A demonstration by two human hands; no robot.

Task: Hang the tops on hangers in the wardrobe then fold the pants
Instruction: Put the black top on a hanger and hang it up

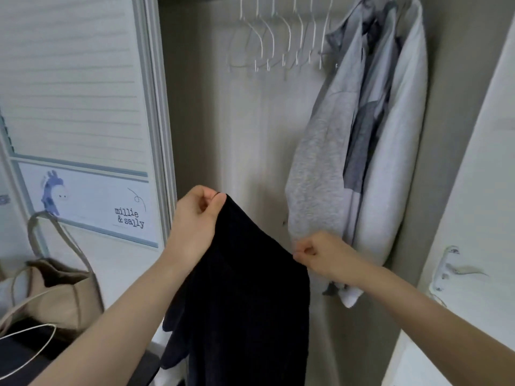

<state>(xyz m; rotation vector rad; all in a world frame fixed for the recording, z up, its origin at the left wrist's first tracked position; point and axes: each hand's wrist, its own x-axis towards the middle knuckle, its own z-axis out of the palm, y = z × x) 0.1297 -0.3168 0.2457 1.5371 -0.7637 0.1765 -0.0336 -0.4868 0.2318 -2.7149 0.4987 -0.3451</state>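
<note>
Head view looks into an open wardrobe (pixel 278 135). Its rail at the top edge carries a row of bare white hangers (pixel 274 37), about seven, bunched left of centre; the exact count is hard to tell where the wires overlap. Right of them hang three tops (pixel 359 140) pressed close together: a light grey one in front, a darker grey-blue one in the middle, a white one against the right wall.

Both hands hold up one dark garment (pixel 245 288) in front of the wardrobe, below the hangers. The left hand (pixel 195 221) pinches its upper corner between thumb and curled fingers. The right hand (pixel 320 253), lower and just in front of the light grey top's hem, pinches the other end of the same top edge. The cloth slopes down from left to right and hangs past the bottom edge, so whether it is a top or pants cannot be told.

At lower left stands one beige bag (pixel 55 288) with two long handles, open at the top; something dark shows inside. One more white hanger (pixel 30 346) lies just below it. A door handle (pixel 451 268) sits on the white door at right.
</note>
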